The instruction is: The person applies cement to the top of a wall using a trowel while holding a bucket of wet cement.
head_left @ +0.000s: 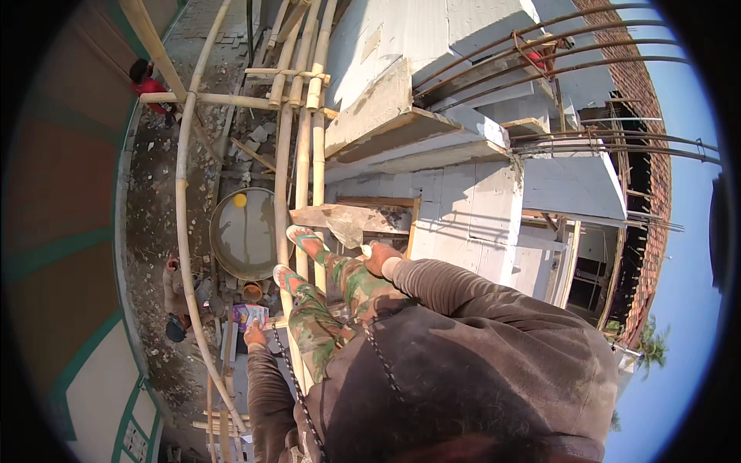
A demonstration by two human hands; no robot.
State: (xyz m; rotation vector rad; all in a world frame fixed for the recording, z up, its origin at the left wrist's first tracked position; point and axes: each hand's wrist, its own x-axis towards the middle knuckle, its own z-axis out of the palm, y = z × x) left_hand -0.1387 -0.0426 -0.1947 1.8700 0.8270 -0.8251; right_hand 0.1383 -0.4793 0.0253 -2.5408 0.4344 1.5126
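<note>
My right hand [380, 258] is closed round the pale handle of a trowel [345, 231], whose blade is smeared with grey mortar. The blade stands out over a wooden plank [386, 219] beside the white block wall [463, 224]. On the left, lower down, my left hand [255, 333] has its fingers closed on the edge of a purple and white printed packet [248, 315]; what it contains I cannot make out. My feet, in flip-flops [297, 234], rest on the bamboo poles [284, 170] of a scaffold.
Far below, a round tub [245, 231] of grey liquid stands near an orange bucket [252, 291]. Two other people are down there, one in a red shirt [152, 89], one beside an upright bamboo pole [184, 193]. Bare steel rods [571, 58] jut from the wall, upper right.
</note>
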